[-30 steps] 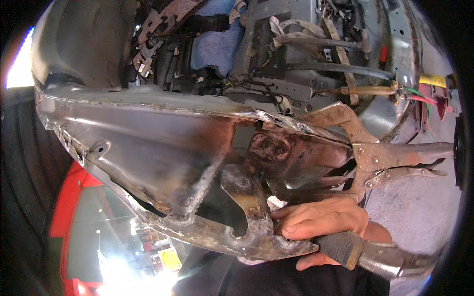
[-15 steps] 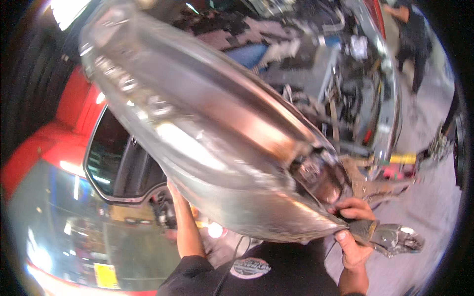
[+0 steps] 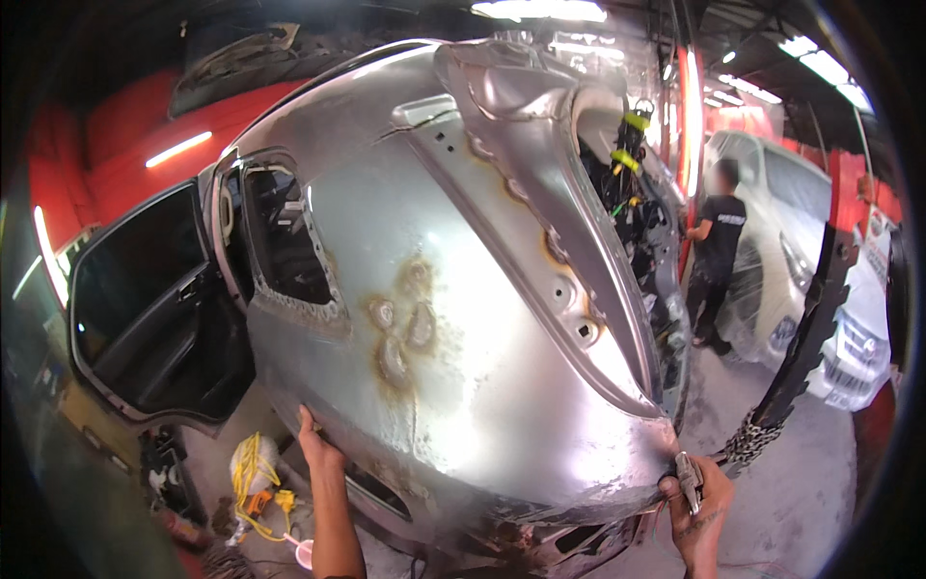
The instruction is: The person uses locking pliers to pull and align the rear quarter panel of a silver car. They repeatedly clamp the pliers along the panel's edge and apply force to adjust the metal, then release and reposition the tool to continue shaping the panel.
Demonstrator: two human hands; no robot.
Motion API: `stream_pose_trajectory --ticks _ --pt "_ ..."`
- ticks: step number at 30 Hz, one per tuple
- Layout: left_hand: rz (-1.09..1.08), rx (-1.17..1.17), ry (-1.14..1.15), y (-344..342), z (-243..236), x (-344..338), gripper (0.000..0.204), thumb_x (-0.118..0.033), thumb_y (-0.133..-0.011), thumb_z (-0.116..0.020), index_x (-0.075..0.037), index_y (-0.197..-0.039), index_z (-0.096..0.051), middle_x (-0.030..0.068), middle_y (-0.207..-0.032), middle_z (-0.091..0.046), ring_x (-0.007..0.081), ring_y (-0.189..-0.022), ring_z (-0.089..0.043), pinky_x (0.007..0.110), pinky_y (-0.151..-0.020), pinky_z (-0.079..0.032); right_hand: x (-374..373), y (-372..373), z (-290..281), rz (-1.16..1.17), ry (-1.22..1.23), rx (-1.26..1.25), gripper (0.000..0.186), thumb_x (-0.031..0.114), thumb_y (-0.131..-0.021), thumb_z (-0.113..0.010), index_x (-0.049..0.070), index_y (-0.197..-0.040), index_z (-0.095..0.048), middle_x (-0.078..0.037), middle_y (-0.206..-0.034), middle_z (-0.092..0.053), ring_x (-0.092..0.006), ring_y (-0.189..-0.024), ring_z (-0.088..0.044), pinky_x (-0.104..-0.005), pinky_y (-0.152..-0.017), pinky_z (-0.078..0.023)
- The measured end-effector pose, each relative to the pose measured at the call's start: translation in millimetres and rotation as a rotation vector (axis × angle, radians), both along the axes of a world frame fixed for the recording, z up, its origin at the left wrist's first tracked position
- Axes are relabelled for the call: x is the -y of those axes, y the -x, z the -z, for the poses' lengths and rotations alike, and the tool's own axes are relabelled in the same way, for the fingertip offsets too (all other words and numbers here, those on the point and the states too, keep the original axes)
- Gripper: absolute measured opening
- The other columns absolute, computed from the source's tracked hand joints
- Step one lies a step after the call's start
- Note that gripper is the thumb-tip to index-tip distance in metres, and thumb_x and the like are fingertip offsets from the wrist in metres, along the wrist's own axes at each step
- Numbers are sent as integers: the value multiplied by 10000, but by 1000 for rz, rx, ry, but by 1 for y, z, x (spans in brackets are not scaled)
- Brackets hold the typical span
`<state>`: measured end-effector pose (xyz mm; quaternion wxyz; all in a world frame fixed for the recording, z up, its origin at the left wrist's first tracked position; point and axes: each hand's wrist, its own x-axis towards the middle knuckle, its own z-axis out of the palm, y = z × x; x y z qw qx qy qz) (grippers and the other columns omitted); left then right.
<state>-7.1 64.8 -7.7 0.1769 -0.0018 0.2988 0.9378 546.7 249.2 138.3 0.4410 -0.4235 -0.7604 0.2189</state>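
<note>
A large bare-metal car quarter panel (image 3: 463,299) stands against the rear of a car body, with brown-edged weld marks on its face and along its flange. My left hand (image 3: 316,446) is at the panel's lower left edge, thumb up on the metal, its other fingers mostly hidden. At the lower right corner, locking pliers (image 3: 690,482) sit on the panel's tip. My right hand (image 3: 702,511) is closed around the pliers and that corner, its thumb in front.
An open car door (image 3: 145,309) stands at the left. A yellow cord (image 3: 253,478) lies on the floor below it. Chain (image 3: 752,439) hangs from a dark notched post (image 3: 815,309) at right. Beyond, a person (image 3: 719,256) stands by a plastic-covered car (image 3: 781,222).
The panel was tilted in front of me, its hollow inner side showing; now its outer face shows and it stands against the car body. My view has risen and turned.
</note>
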Motion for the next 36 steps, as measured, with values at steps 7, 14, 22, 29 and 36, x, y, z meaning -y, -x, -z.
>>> stream_pose_trajectory --ticks 7,14,22,29,36 --pt "32 95 -82 -13 -12 -3 514 -465 -998 -698 -80 -1337 -658 52 -1325 -680 278 -1232 -612 424 -1116 -454 5 5 11 47 -5 -22 410 288 -919 -809 -43 -1120 -673 -107 -821 -670 -242 -797 -666 -378 -725 -530" --pt "104 97 -162 -17 -11 0 540 -480 -1022 -658 -59 -1358 -631 64 -1335 -665 273 -1226 -606 421 -1102 -464 2 -6 33 209 -170 70 471 242 -914 -800 -33 -1261 -643 -106 -992 -668 -241 -871 -645 -389 -795 -536" --pt "24 149 -206 -24 -20 -8 451 -428 -1020 -674 -65 -1288 -662 59 -1241 -695 260 -1130 -636 421 -1028 -502 -17 -28 48 204 -394 491 768 355 -976 -765 191 -1619 -377 -208 -1578 -388 -308 -1360 -510 -351 -828 -603" --pt "205 148 -518 -22 -6 -4 441 -462 -1042 -617 -63 -1218 -680 83 -1138 -716 261 -1057 -669 433 -963 -550 -7 -3 33 62 -130 -2 580 341 -1010 -713 -11 -1445 -560 -161 -1143 -682 -199 -767 -686 -260 -521 -520" --pt "347 235 -576 -16 -5 -3 418 -418 -1032 -649 -58 -1244 -662 98 -1148 -712 264 -1046 -681 439 -941 -571 2 -2 21 102 -14 62 547 352 -1025 -685 -25 -1409 -590 -137 -996 -708 -186 -672 -668 -256 -460 -485"
